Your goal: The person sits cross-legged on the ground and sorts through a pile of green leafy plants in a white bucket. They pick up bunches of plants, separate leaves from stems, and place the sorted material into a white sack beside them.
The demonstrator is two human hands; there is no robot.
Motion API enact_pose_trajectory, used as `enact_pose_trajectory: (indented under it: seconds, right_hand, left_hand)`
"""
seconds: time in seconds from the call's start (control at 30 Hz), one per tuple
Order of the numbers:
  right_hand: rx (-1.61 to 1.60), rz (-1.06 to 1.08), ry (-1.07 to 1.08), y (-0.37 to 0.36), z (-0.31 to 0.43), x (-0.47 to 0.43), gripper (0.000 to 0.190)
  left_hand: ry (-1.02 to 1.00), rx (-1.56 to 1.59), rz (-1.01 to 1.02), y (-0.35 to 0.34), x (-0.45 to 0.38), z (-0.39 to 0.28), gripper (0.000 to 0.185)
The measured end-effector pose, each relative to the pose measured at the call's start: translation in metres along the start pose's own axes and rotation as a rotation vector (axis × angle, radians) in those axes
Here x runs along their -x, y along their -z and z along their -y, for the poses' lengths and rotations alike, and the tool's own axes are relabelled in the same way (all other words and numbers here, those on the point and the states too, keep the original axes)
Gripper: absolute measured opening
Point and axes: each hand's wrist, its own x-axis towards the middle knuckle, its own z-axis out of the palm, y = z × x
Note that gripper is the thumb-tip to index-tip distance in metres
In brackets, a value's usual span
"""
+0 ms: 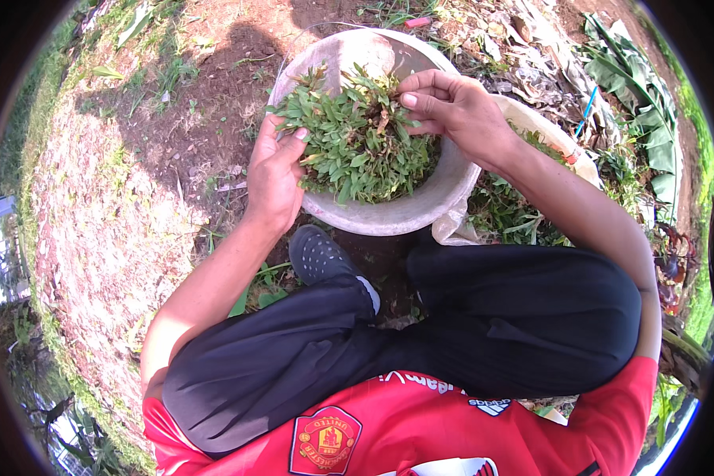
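Note:
A clump of small-leaved green plants (357, 149), with some brown leaves and stems, is held over a pale round tub (387, 219). My left hand (278, 172) grips the clump's left side, its thumb on top of the leaves. At the upper right of the clump, my right hand (446, 110) has thumb and forefinger closed together on a bit of brown plant matter; the other fingers curl against the leaves. The clump hides most of the tub's inside, so whether it also rests on something there cannot be told.
Right of the tub, a pale sack (583, 169) with greenery lies partly under my right forearm. Dry leaves, a large banana leaf (636, 89) and a blue stick (587, 112) are at the upper right. A red object (417, 22) lies beyond the tub. My shoe (321, 254) is just below it.

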Motion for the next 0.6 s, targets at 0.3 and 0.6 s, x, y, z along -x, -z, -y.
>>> enact_pose_trajectory:
  seconds: [0.3, 0.6]
  right_hand:
    - [0.205, 0.012, 0.095, 0.040, 0.028, -0.003, 0.023]
    - [0.894, 0.251, 0.598, -0.001, 0.070, 0.029, 0.027]
  left_hand:
    - [-0.030, -0.042, -0.016, 0.013, 0.009, -0.017, 0.031]
    - [-0.003, -0.134, -0.047, -0.011, 0.020, -0.055, 0.033]
